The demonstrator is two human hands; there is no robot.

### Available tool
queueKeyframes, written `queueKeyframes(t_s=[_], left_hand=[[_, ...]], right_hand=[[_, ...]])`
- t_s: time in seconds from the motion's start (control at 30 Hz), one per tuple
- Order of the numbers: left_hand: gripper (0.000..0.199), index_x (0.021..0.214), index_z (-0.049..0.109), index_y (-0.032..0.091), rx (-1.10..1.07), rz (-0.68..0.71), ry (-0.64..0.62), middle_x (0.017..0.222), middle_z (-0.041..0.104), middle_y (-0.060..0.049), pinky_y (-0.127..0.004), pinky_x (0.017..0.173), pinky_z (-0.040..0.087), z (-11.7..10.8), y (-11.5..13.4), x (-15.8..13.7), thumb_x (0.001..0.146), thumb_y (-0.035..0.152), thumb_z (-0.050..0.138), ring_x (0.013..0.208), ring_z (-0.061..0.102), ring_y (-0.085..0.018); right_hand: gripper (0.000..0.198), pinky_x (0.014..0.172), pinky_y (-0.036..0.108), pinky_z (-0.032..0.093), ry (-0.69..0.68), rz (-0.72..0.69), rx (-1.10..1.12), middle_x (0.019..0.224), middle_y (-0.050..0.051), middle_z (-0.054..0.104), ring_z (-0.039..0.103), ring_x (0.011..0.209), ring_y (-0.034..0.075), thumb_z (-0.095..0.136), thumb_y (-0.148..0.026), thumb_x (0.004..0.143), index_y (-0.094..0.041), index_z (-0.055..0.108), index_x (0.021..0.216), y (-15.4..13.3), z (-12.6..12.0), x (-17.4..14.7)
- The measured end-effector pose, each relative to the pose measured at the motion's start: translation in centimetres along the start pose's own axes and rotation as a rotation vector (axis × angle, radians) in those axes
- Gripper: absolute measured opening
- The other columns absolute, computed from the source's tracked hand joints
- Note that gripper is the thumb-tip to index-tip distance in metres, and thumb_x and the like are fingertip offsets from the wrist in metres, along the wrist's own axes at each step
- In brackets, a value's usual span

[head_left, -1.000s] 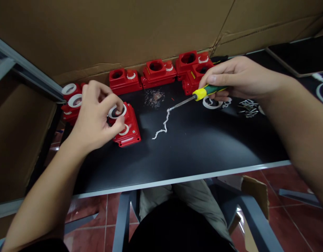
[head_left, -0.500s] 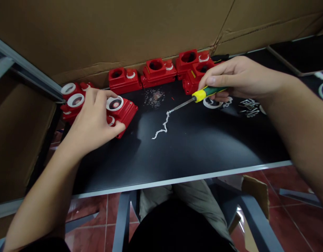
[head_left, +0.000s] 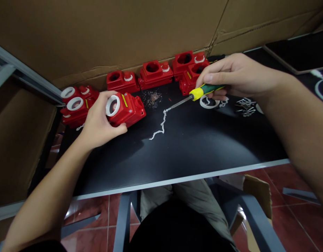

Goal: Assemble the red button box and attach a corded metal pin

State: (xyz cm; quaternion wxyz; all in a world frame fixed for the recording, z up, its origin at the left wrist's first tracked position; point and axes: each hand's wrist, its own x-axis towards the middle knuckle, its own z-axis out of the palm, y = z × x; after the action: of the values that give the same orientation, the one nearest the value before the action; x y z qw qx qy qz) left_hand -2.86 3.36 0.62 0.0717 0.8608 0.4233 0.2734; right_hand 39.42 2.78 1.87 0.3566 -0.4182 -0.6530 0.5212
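Observation:
My left hand [head_left: 99, 117] grips a red housing [head_left: 131, 112] with a white ring [head_left: 113, 105] round its opening, thumb on the near side and fingers over the far side. The housing is tilted, and my fingers hide part of it. In my right hand [head_left: 229, 77] is a screwdriver [head_left: 199, 93] with a yellow and green handle, its shaft slanting down to the left. A wavy white strip [head_left: 162, 122] hangs or trails from the screwdriver's tip; I cannot tell whether it touches the table.
More red housings [head_left: 156, 75] line the cardboard wall [head_left: 140, 31], with others [head_left: 77, 108] at the left. Debris [head_left: 152, 99] lies on the black table [head_left: 182, 150]. A white ring [head_left: 209, 102] and several screws [head_left: 245, 106] lie at right, below a dark flat device [head_left: 300, 52].
My left hand has moved slightly right and turned the red housing, so its yellow label and far end now show. The screwdriver has stayed nearly in place with the white strip.

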Motion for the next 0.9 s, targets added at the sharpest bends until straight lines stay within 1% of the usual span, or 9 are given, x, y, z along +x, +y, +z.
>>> queueKeyframes(t_s=[0.1,0.17,0.27,0.33,0.4,0.47,0.63,0.77,0.9], left_hand=[[0.069,0.135,0.063,0.021,-0.109,0.064,0.028,0.115,0.074,-0.004,-0.037,0.083,0.057,0.7,-1.0,-0.1,0.073,0.045,0.078,0.093,0.07,-0.025],[0.069,0.134,0.065,0.022,-0.191,0.079,0.056,0.111,0.072,-0.002,-0.035,0.079,0.053,1.1,-1.4,-0.3,0.076,0.055,0.083,0.089,0.067,-0.024],[0.079,0.135,0.067,0.026,-0.29,0.117,0.095,0.117,0.074,-0.003,-0.037,0.082,0.052,1.6,-1.2,-0.4,0.077,0.074,0.092,0.093,0.069,-0.025],[0.086,0.134,0.068,0.027,-0.323,0.173,0.112,0.123,0.076,-0.005,-0.038,0.088,0.054,1.8,-0.9,-0.4,0.074,0.083,0.094,0.099,0.072,-0.026],[0.089,0.134,0.069,0.027,-0.337,0.227,0.126,0.126,0.077,-0.006,-0.039,0.091,0.056,1.9,-0.6,-0.3,0.073,0.087,0.094,0.104,0.075,-0.027],[0.088,0.134,0.07,0.027,-0.334,0.252,0.135,0.127,0.079,-0.006,-0.039,0.093,0.057,2.0,-0.4,-0.3,0.074,0.087,0.094,0.106,0.076,-0.028],[0.089,0.13,0.069,0.026,-0.299,0.194,0.133,0.127,0.079,-0.007,-0.044,0.094,0.06,1.8,0.3,-0.4,0.073,0.092,0.09,0.106,0.077,-0.03],[0.088,0.127,0.068,0.027,-0.298,0.12,0.123,0.126,0.079,-0.009,-0.049,0.097,0.061,1.7,0.9,-0.4,0.072,0.092,0.089,0.107,0.076,-0.032],[0.09,0.126,0.067,0.027,-0.279,0.105,0.137,0.123,0.078,-0.009,-0.05,0.097,0.061,1.8,0.9,-0.4,0.069,0.095,0.087,0.105,0.076,-0.033]], right_hand=[[0.07,0.04,0.019,0.036,0.022,-0.012,-0.002,0.068,0.0,0.066,0.052,0.046,0.003,0.099,-0.07,0.072,-0.007,0.076,0.094,0.0,0.2,0.0],[0.066,0.041,0.018,0.037,0.029,-0.031,-0.004,0.066,-0.001,0.065,0.051,0.046,0.003,0.096,-0.068,0.077,-0.007,0.076,0.096,0.1,0.5,0.1],[0.056,0.041,0.018,0.039,0.026,-0.051,-0.028,0.066,0.0,0.065,0.05,0.045,0.003,0.091,-0.06,0.088,-0.007,0.076,0.099,0.2,1.1,0.1],[0.052,0.042,0.02,0.044,0.031,-0.05,-0.043,0.066,0.0,0.064,0.051,0.045,0.004,0.089,-0.057,0.09,-0.007,0.076,0.099,0.1,1.6,0.0],[0.049,0.042,0.021,0.046,0.025,-0.052,-0.057,0.066,0.0,0.064,0.052,0.045,0.005,0.087,-0.054,0.092,-0.007,0.076,0.098,0.1,1.9,-0.1],[0.045,0.041,0.019,0.043,0.001,-0.061,-0.095,0.068,0.001,0.066,0.052,0.045,0.004,0.084,-0.05,0.096,-0.007,0.077,0.099,0.0,2.1,-0.2],[0.04,0.043,0.015,0.043,-0.021,-0.052,-0.189,0.078,0.003,0.071,0.055,0.049,0.001,0.079,-0.047,0.101,-0.007,0.079,0.099,-0.1,2.4,-0.2],[0.038,0.045,0.016,0.045,-0.026,-0.04,-0.216,0.078,0.004,0.073,0.058,0.05,0.003,0.08,-0.045,0.101,-0.007,0.081,0.1,0.0,2.5,-0.1],[0.042,0.044,0.017,0.045,-0.019,-0.04,-0.202,0.08,0.005,0.074,0.058,0.05,0.003,0.081,-0.049,0.1,-0.007,0.081,0.099,0.3,2.6,0.1]])
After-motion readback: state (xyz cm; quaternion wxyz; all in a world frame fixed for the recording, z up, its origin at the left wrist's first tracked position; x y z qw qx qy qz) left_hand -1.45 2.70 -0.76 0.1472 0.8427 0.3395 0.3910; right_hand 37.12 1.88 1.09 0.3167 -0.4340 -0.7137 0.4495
